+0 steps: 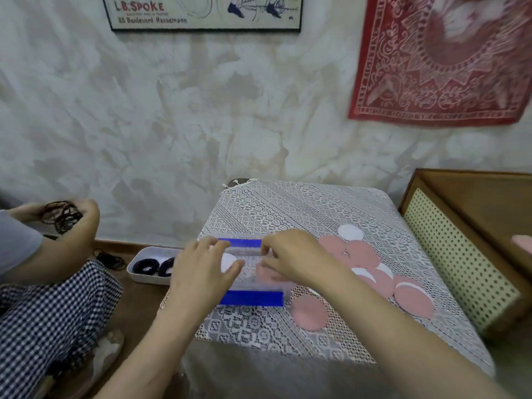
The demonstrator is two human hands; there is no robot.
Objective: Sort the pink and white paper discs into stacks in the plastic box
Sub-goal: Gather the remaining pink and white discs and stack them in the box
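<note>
A clear plastic box (253,298) with blue clasps on its near and far sides sits on the lace-covered table. A white disc (228,261) lies in its left part and a pink disc (264,273) in its right part. My left hand (201,266) rests over the box's left side, fingers touching the white disc. My right hand (290,257) reaches into the right part, fingertips on the pink disc. Loose pink discs (361,254) and a white disc (350,232) lie scattered to the right; one pink disc (309,312) lies near the box's front corner.
Another person sits at the left holding black hair ties (62,216). A white tray (149,266) with black hair ties stands on the floor left of the table. A wooden cabinet (466,254) with a perforated panel stands right of the table.
</note>
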